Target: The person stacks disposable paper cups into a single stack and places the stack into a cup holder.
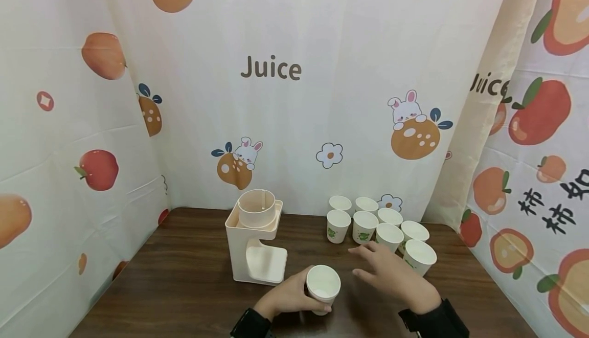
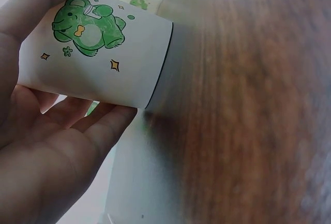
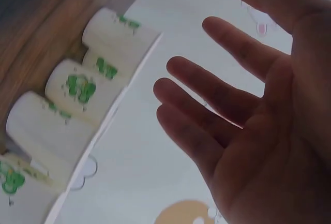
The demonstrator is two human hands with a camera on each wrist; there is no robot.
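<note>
My left hand (image 1: 291, 293) grips a white paper cup (image 1: 323, 283) above the front of the table, its open mouth facing up. In the left wrist view, the thumb and fingers wrap this paper cup (image 2: 98, 74), which carries a green bear print. My right hand (image 1: 391, 271) hovers apart from it, in front of several standing paper cups (image 1: 338, 225). Its fingers are spread and hold nothing in the right wrist view, where the row of cups (image 3: 80, 87) appears beside the hand (image 3: 269, 110).
A cream-coloured juicer (image 1: 239, 261) with a round top opening stands left of the held cup. The dark wooden table (image 1: 184, 276) meets a printed curtain (image 1: 294, 118) at the back. More printed curtain hangs at both sides.
</note>
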